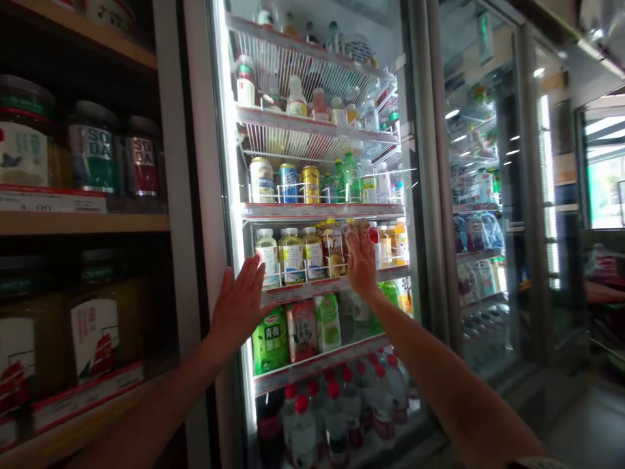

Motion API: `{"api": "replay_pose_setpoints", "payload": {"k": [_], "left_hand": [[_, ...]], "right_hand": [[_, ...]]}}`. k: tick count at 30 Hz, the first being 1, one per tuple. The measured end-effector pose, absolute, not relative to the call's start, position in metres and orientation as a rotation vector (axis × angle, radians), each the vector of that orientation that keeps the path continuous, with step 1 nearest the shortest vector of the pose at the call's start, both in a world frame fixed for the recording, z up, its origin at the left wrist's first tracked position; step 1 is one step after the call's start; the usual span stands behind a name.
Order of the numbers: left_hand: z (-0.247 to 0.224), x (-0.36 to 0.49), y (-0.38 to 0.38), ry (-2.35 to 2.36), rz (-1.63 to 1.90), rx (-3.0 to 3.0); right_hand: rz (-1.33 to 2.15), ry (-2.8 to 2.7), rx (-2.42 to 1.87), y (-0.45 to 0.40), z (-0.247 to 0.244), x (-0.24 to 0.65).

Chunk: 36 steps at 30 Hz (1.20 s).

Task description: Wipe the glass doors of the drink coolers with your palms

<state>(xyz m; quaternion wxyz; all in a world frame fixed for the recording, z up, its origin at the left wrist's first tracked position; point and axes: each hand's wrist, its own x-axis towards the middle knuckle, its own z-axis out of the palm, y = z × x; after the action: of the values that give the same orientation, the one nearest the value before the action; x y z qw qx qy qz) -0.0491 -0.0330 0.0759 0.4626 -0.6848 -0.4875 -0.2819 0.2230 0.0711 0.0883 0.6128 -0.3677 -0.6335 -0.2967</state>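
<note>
Both arms reach toward a lit drinks cooler with wire shelves. My left hand (240, 299) is spread, palm toward the cooler's left edge, near a pale-labelled bottle (267, 257); nothing is in it. My right hand (360, 257), slightly blurred, is raised with its fingers apart in front of the same shelf's bottles, beside a brown-labelled bottle (334, 247). It holds nothing; whether it touches anything cannot be made out. Below the hands stand a green bottle (271, 342) and a red-labelled bottle (301, 331).
Dark shelving with large jars (95, 146) rises at the left. Cans (288, 184) stand on the cooler shelf above the hands, and red-capped bottles (336, 417) at the bottom. More glass-fronted coolers (481, 195) line the right.
</note>
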Motion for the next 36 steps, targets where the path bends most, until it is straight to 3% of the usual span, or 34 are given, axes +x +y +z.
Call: {"api": "replay_pose_setpoints", "payload": {"k": [9,17,25,32,36], "left_hand": [[0.085,-0.055,-0.057,-1.367,-0.594,-1.778],[0.070,-0.060,-0.050,-1.394,-0.650,-1.813],[0.049,-0.047,-0.049,-1.439,-0.646,-1.816],[0.038,-0.053,-0.043,-1.369,-0.691,-1.782],[0.023,-0.057,-0.036,-1.251,-0.787,-1.770]], "right_hand": [[-0.822,-2.089,-0.487,0.023,0.035,0.129],[-0.659,-1.389,-0.894,0.071,0.038,0.246],[-0.646,-2.160,-0.600,0.033,-0.014,0.189],[-0.657,-1.339,-0.903,0.068,0.007,0.242],[-0.754,-1.635,-0.722,0.037,-0.014,0.178]]}}
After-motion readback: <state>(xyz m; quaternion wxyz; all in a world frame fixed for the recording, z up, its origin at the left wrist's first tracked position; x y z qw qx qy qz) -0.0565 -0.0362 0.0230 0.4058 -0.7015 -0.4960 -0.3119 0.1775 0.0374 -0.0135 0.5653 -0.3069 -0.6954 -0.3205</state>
